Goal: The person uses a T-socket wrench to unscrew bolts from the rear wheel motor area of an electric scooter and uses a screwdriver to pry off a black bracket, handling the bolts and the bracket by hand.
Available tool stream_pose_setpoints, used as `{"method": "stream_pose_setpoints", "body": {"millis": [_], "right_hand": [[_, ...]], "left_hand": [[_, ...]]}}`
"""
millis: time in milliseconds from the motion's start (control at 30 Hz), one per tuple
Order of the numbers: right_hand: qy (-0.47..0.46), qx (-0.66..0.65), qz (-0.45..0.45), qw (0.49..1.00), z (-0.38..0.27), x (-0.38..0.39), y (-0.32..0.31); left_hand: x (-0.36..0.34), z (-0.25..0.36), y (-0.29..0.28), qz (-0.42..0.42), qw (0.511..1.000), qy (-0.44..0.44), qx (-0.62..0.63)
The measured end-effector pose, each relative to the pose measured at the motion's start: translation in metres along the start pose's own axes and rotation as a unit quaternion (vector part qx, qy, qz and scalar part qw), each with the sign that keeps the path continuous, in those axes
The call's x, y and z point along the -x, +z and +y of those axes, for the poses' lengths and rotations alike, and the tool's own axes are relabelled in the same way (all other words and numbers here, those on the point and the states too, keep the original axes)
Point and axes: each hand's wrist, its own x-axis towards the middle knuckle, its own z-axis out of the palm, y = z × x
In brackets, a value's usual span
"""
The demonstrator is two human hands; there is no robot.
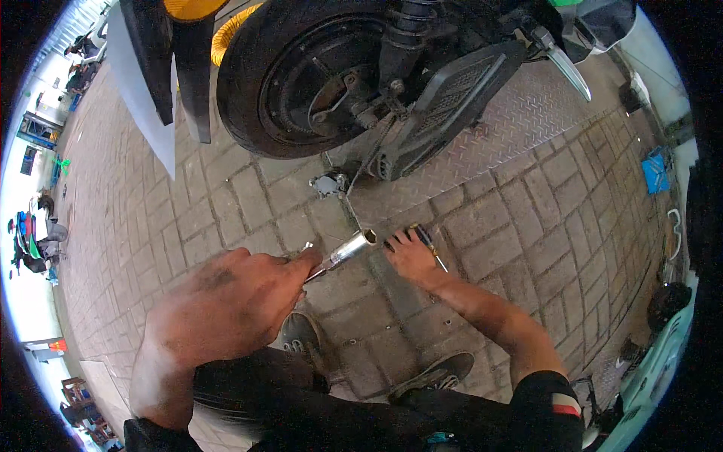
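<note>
My left hand [230, 301] is closed around a metal wrench with a long silver socket [346, 250], raised in front of me at the lower left of centre. My right hand [410, 260] reaches down to the paving, its fingers closed over a screwdriver [425, 241] with a dark handle and thin shaft. Beyond both hands a small metal part, apparently a brake caliper [328, 186], hangs low beside the scooter's lower fork. The scooter's black wheel [252, 113] and dark mudguard or panel [444, 105] fill the top of the view.
A tread-plate ramp [527, 124] lies right of the wheel on brick paving [512, 248]. Dark and pale panels [158, 98] and a yellow coiled hose [230, 38] stand upper left. Parked scooters [41, 233] line the left. A blue case [654, 171] lies far right. My shoes [301, 335] are below.
</note>
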Motion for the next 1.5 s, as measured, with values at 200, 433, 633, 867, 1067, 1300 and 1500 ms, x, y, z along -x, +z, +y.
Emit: {"method": "stream_pose_setpoints", "body": {"millis": [200,433,633,867,1067,1300,1500], "right_hand": [[-0.036,0.035,-0.02,0.999,0.01,-0.008,-0.017],[0.034,-0.069,0.022,0.997,0.04,-0.003,-0.025],[-0.082,0.045,0.102,0.99,0.008,-0.001,-0.007],[-0.043,0.039,0.061,0.996,-0.014,-0.015,0.018],[0.01,-0.086,0.071,0.994,0.002,-0.016,0.005],[0.029,-0.151,0.072,0.986,0.051,0.018,-0.02],[0.188,-0.202,0.01,0.961,0.061,0.031,-0.027]], "left_hand": [[0.011,-0.002,0.0,0.002,1.0,-0.021,-0.014],[0.012,-0.001,-0.002,0.023,0.999,0.01,-0.021],[0.005,0.004,-0.009,-0.064,0.997,-0.028,0.028],[0.007,0.005,-0.01,-0.075,0.996,-0.041,0.037],[0.01,0.008,-0.016,-0.093,0.993,-0.056,0.038],[0.018,0.003,-0.004,-0.036,0.999,-0.027,0.029],[0.007,0.01,-0.019,-0.127,0.988,-0.071,0.044]]}}
